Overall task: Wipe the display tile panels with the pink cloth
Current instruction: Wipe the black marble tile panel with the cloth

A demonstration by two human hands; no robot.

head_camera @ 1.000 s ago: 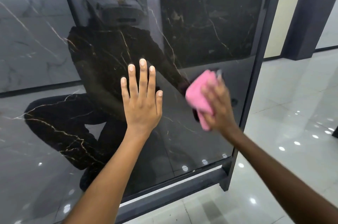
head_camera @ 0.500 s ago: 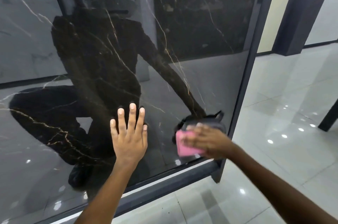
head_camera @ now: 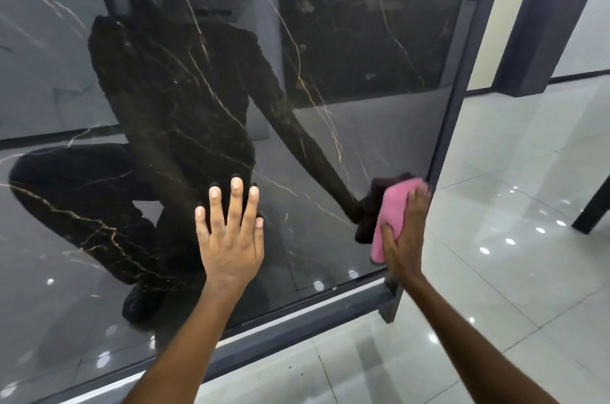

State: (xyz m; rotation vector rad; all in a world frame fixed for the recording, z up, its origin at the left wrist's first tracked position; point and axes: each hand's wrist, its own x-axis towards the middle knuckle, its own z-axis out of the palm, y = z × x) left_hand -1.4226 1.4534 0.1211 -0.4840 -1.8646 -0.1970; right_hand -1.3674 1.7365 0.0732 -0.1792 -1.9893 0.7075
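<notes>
RISK: pink cloth (head_camera: 391,215) is pressed flat by right hand (head_camera: 404,238) at panel (head_camera: 346,139) 4 o'clock corner | frame (head_camera: 445,126) may be struck | left hand (head_camera: 231,238), released, may smudge gloss

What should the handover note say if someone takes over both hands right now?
Left hand: flat on the dark marble tile panel, fingers straight, holding nothing.
Right hand: presses the pink cloth against the panel's lower right corner, beside the dark frame.
Done: cannot tell from this view which parts have been wiped; the glossy surface shows no obvious smears.
Left: probably the bottom strip along the frame rail, then any other panels; none is in view here.
</notes>
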